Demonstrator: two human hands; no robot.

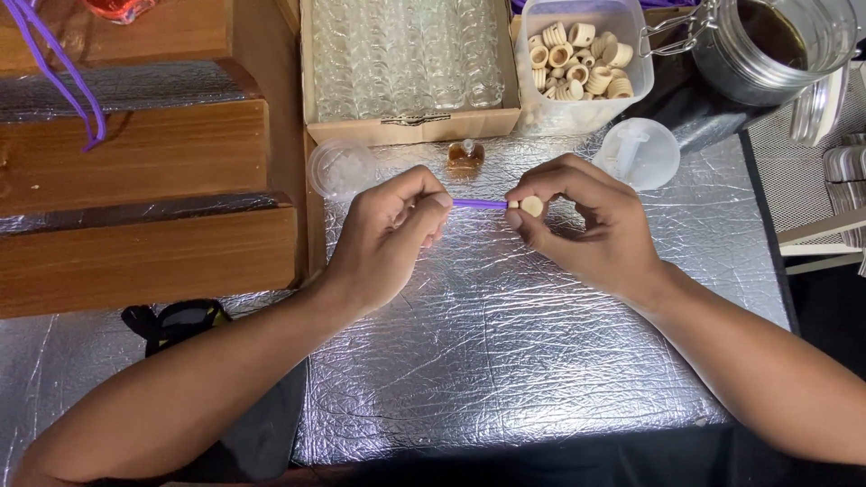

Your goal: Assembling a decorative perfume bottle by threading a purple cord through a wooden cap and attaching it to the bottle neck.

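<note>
Pinching a purple cord (480, 204) in the left hand (383, 236), fingers closed on its end; gripping one small wooden ring (531, 206) in the right hand (591, 225), fingertips shut around it, directly in front of the little amber bottle (465, 154). Threading apparently underway; next, feeding the cord tip squarely into the hole. Behind the bottle: one box of glass vials (410, 63), one tub of rings (580, 59), too many to count, two round lids.

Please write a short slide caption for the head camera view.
Left hand holds a purple cord against a wooden ring in the right hand.
</note>
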